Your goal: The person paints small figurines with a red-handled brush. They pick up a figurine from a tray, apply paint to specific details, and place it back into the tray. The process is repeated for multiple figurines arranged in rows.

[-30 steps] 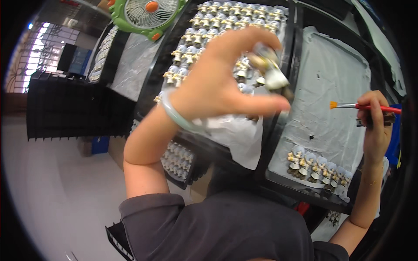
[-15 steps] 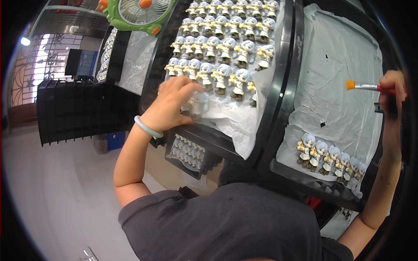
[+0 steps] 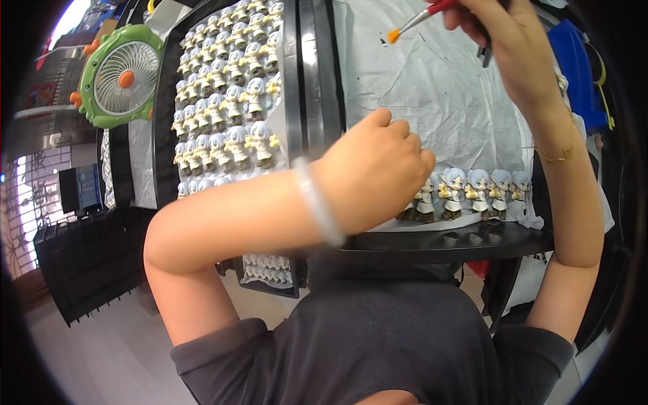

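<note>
- My left hand is curled shut at the left end of the short figurine row on the white sheet — whether it pinches one I cannot tell.
- My right hand, above that row, pinches an orange-tipped brush.
- I judge this the placing step — next calls for a steady set-down beside the row.

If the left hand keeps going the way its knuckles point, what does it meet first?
Most likely the row of small figurines standing on the white sheet: the left hand already sits at that row's left end, though depth is unclear.
</note>
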`<action>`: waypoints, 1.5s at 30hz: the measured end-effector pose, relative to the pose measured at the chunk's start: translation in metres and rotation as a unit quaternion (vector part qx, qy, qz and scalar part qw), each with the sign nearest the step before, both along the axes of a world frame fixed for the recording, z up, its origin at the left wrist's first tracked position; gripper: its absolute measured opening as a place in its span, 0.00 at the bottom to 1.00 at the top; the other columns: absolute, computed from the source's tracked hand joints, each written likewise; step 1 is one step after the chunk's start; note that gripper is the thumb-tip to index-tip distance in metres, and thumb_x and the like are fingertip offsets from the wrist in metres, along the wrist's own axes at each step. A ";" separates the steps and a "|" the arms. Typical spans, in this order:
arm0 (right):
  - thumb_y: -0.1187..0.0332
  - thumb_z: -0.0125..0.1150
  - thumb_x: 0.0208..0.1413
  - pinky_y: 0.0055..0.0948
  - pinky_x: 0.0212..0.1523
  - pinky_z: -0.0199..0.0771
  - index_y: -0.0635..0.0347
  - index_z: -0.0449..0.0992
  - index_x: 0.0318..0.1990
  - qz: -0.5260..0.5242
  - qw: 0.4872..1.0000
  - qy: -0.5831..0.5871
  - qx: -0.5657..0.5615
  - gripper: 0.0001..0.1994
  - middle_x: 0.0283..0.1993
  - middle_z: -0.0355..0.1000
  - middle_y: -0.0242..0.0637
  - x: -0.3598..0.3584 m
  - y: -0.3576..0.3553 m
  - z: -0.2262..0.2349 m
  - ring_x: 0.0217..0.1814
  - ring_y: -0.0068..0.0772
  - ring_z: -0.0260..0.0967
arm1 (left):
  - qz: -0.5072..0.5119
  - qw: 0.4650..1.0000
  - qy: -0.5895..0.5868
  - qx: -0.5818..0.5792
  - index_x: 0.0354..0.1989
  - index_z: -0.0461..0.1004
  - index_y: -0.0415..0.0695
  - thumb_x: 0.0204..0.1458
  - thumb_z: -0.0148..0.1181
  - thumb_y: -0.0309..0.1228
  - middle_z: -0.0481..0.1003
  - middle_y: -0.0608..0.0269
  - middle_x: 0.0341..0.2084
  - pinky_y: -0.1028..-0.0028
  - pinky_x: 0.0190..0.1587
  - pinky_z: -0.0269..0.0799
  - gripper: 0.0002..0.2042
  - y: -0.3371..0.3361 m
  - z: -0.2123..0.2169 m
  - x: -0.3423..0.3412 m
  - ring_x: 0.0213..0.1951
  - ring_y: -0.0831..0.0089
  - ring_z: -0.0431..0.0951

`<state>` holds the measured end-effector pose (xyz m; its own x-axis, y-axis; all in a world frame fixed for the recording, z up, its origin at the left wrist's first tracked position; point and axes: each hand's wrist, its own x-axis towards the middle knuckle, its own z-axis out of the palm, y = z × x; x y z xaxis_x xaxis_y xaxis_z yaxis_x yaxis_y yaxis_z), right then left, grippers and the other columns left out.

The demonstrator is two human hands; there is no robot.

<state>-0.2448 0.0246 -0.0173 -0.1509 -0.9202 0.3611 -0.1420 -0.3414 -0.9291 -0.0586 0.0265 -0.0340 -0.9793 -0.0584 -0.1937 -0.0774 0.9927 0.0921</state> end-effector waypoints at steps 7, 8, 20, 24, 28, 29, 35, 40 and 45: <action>0.66 0.46 0.55 0.14 0.24 0.60 0.64 0.70 0.25 0.019 0.999 -0.001 -0.046 0.12 0.24 0.68 0.34 0.000 0.003 0.002 0.23 0.16 0.62 | 0.006 0.985 -0.091 0.144 0.35 0.64 0.38 0.44 0.54 0.32 0.70 0.53 0.21 0.65 0.28 0.67 0.13 -0.021 -0.001 0.002 0.26 0.59 0.72; 0.66 0.45 0.55 0.14 0.23 0.60 0.64 0.70 0.25 0.009 0.999 -0.014 -0.031 0.13 0.24 0.68 0.34 0.000 0.003 0.005 0.23 0.16 0.62 | 0.041 0.983 -0.058 0.168 0.37 0.63 0.37 0.46 0.52 0.32 0.71 0.52 0.23 0.67 0.29 0.67 0.13 -0.026 0.010 0.008 0.27 0.61 0.73; 0.61 0.40 0.56 0.11 0.19 0.48 0.63 0.71 0.27 -0.018 0.998 0.051 0.041 0.16 0.18 0.62 0.27 0.005 0.016 0.022 0.20 0.10 0.55 | 0.215 0.584 0.227 0.749 0.54 0.47 0.55 0.26 0.60 0.23 0.59 0.52 0.42 0.70 0.34 0.65 0.41 -0.044 0.027 0.057 0.34 0.62 0.69; 0.61 0.40 0.56 0.11 0.19 0.50 0.62 0.70 0.26 -0.020 0.998 0.044 0.051 0.16 0.20 0.63 0.27 0.004 0.014 0.021 0.21 0.10 0.57 | 0.180 0.594 0.241 0.746 0.50 0.48 0.60 0.22 0.55 0.11 0.57 0.50 0.47 0.68 0.38 0.66 0.42 -0.045 0.025 0.057 0.38 0.58 0.70; 0.62 0.40 0.56 0.11 0.19 0.50 0.62 0.70 0.26 -0.008 0.998 0.040 0.047 0.16 0.20 0.63 0.27 0.007 0.014 0.021 0.21 0.10 0.58 | 0.133 0.639 0.257 0.713 0.50 0.48 0.59 0.24 0.52 0.09 0.56 0.47 0.50 0.66 0.41 0.67 0.41 -0.048 0.022 0.056 0.42 0.55 0.70; 0.62 0.40 0.56 0.11 0.19 0.50 0.62 0.70 0.25 -0.006 0.998 0.039 0.046 0.16 0.20 0.63 0.28 0.007 0.014 0.021 0.21 0.10 0.58 | 0.133 0.652 0.259 0.700 0.50 0.47 0.58 0.24 0.52 0.10 0.56 0.47 0.50 0.67 0.41 0.67 0.41 -0.048 0.022 0.056 0.42 0.56 0.70; 0.62 0.40 0.56 0.12 0.19 0.50 0.63 0.70 0.26 -0.006 0.998 0.051 0.035 0.16 0.20 0.62 0.28 0.007 0.015 0.019 0.20 0.10 0.56 | 0.158 0.788 0.252 0.540 0.50 0.48 0.47 0.25 0.51 0.14 0.60 0.49 0.46 0.70 0.43 0.63 0.36 -0.053 0.027 0.059 0.45 0.64 0.65; 0.63 0.40 0.56 0.12 0.20 0.49 0.63 0.70 0.26 -0.019 0.998 0.050 0.028 0.15 0.21 0.62 0.28 0.009 0.015 0.016 0.20 0.10 0.55 | 0.205 0.936 0.227 0.174 0.47 0.58 0.39 0.23 0.59 0.25 0.63 0.56 0.37 0.72 0.39 0.59 0.33 -0.049 0.045 0.061 0.37 0.66 0.63; 0.63 0.40 0.56 0.12 0.20 0.49 0.62 0.70 0.27 0.002 0.997 0.062 0.044 0.15 0.22 0.62 0.28 0.007 0.016 0.015 0.21 0.10 0.55 | 0.224 0.940 0.256 0.032 0.40 0.66 0.42 0.20 0.64 0.35 0.62 0.63 0.26 0.73 0.36 0.52 0.30 -0.044 0.045 0.059 0.30 0.67 0.61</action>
